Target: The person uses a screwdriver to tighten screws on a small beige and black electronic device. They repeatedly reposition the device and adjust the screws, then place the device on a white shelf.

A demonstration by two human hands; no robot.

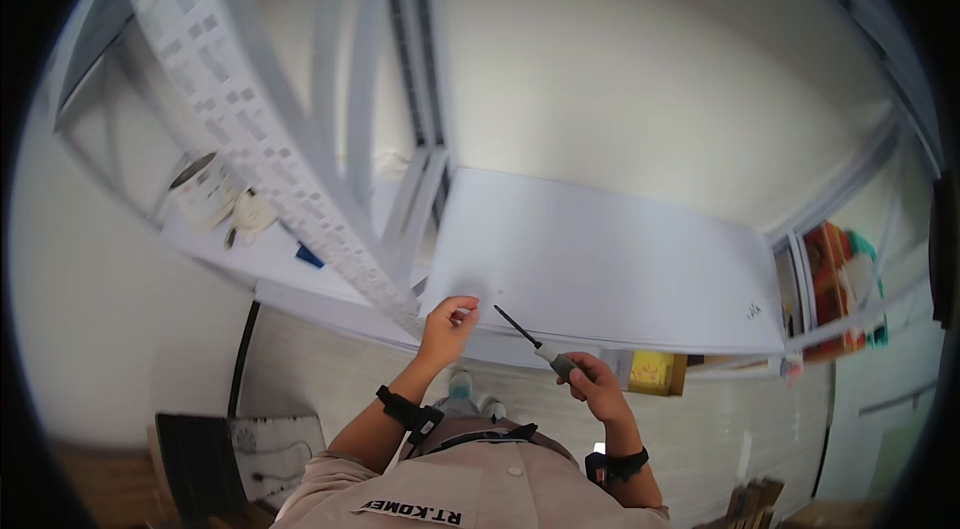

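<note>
My right hand [593,384] is wrapped round the grey handle of a screwdriver [520,332]. Its dark shaft points up and left, over the front edge of a white shelf [600,249]. To the left, my left hand [450,327] is raised at the same edge with thumb and fingers pinched together. Whatever lies between those fingertips, if anything, is too small to make out. The screwdriver's tip is close to the left fingertips but apart from them. A cluster of small dark pieces [754,311] lies at the shelf's right end.
A slotted white upright [250,119] rises close to my left hand. Beyond it, a white roll [205,191] and a blue object [309,256] lie on another shelf. A yellow box [655,371] sits below the front edge, and red packages [832,274] stand at right.
</note>
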